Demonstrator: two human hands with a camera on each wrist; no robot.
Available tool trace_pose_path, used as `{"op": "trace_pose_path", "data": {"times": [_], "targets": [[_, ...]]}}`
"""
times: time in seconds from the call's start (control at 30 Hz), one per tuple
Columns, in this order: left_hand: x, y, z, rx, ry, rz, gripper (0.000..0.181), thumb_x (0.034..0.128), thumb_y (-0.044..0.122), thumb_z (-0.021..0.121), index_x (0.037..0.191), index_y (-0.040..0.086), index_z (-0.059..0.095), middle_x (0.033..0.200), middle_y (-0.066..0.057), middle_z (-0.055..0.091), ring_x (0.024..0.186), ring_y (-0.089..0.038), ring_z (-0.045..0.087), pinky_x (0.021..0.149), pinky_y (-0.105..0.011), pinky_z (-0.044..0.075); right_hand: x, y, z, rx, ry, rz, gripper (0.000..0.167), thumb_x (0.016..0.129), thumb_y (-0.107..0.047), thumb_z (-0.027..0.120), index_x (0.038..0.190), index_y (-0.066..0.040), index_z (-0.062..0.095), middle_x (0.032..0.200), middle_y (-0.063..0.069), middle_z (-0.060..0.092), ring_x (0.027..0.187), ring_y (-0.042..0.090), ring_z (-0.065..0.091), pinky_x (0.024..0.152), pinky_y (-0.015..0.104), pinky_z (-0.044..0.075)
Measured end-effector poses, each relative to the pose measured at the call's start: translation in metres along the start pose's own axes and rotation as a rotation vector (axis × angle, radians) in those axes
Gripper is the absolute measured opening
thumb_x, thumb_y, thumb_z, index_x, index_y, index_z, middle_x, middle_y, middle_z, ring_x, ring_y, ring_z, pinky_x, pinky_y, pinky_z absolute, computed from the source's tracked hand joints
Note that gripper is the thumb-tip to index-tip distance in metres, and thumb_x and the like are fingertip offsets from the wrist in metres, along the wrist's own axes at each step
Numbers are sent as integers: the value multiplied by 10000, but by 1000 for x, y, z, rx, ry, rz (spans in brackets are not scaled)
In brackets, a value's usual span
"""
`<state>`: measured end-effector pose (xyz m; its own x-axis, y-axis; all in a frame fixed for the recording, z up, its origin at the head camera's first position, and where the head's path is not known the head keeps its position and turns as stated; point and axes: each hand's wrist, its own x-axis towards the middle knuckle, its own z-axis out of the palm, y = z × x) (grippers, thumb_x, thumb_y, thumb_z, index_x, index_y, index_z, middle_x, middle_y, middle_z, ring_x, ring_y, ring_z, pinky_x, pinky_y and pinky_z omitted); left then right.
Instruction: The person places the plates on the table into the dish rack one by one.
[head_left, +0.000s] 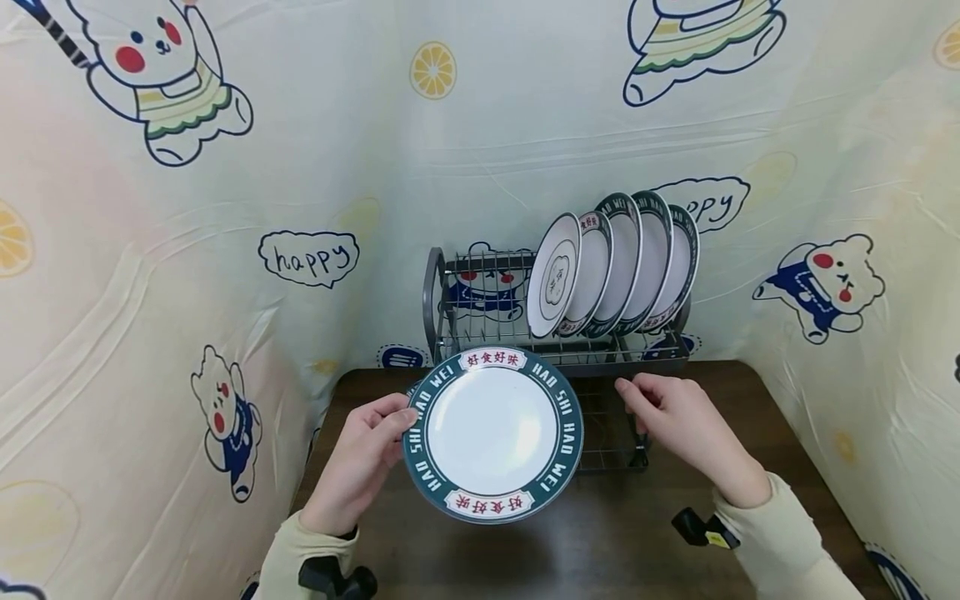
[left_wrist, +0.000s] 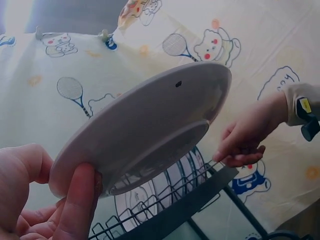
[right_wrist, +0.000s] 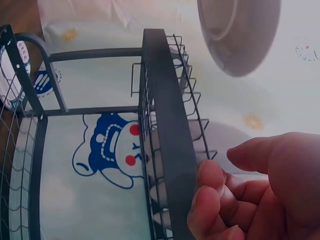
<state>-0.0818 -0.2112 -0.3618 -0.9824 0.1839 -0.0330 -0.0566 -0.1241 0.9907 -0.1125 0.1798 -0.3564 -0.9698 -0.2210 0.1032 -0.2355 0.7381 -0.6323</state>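
My left hand (head_left: 365, 454) pinches a white plate (head_left: 492, 435) by its left edge, thumb on the dark green lettered rim and fingers behind. The plate's face is turned up toward the head camera; its underside fills the left wrist view. Behind it stands a grey two-tier dish rack (head_left: 480, 321), with several matching plates (head_left: 553, 275) upright on the right of the upper tier. My right hand (head_left: 678, 421) is by the rack's front right edge, fingers loosely curled and holding nothing. In the right wrist view its fingertips are close to the front bar (right_wrist: 167, 115); contact is unclear.
Beneath the rack is a dark brown table (head_left: 465, 554). A patterned cloth (head_left: 360, 125) hangs behind and on both sides. A piece of another lettered plate (right_wrist: 15, 75) shows by the rack's far end in the right wrist view.
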Motion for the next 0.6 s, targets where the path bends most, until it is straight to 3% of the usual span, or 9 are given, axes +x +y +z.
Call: {"op": "trace_pose_path", "data": {"times": [0.4, 0.6], "targets": [[7, -3, 13, 7, 31, -42, 138, 1043, 173, 608, 1026, 84, 713, 896, -38, 733, 736, -149, 698, 753, -278, 622, -8, -16, 0, 117, 5, -67, 283, 1087, -289, 569, 842, -176, 654, 673, -53, 600, 605, 143, 566, 503, 270, 483], [9, -5, 19, -14, 19, -39, 153, 1042, 154, 605, 1069, 39, 702, 903, -45, 733, 738, -143, 701, 745, -274, 621, -13, -25, 0, 208, -18, -48, 282, 1091, -306, 561, 900, -159, 707, 720, -31, 641, 629, 201, 609, 536, 284, 535]]}}
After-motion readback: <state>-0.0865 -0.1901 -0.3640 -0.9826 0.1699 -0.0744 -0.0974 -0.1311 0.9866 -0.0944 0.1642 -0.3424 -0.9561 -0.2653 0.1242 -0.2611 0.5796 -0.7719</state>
